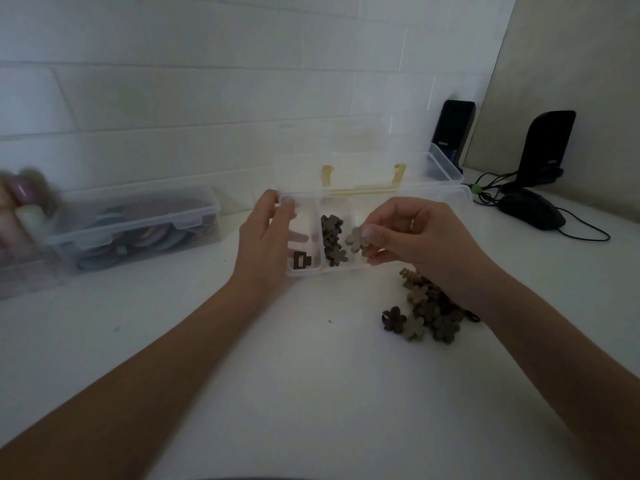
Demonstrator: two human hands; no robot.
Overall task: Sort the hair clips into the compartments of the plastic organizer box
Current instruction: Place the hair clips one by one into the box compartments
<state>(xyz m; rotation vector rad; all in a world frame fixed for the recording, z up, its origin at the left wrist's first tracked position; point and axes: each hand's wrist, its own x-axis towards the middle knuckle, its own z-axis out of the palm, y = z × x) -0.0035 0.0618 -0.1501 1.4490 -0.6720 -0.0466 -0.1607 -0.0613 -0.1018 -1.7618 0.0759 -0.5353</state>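
Over the organizer box (346,268), long axis nine-to-three, right hand (412,233) pinches a pale flower clip (355,240), face toward nine o'clock; left hand (266,237) grips the box's nine-o'clock end.

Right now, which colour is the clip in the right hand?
Pale greyish-beige flower clip, seen in the head view.

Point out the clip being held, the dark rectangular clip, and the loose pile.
held clip (354,238), head view, flower face.
dark rectangular clip (302,260), head view, its middle.
loose pile (427,306), head view, centre.
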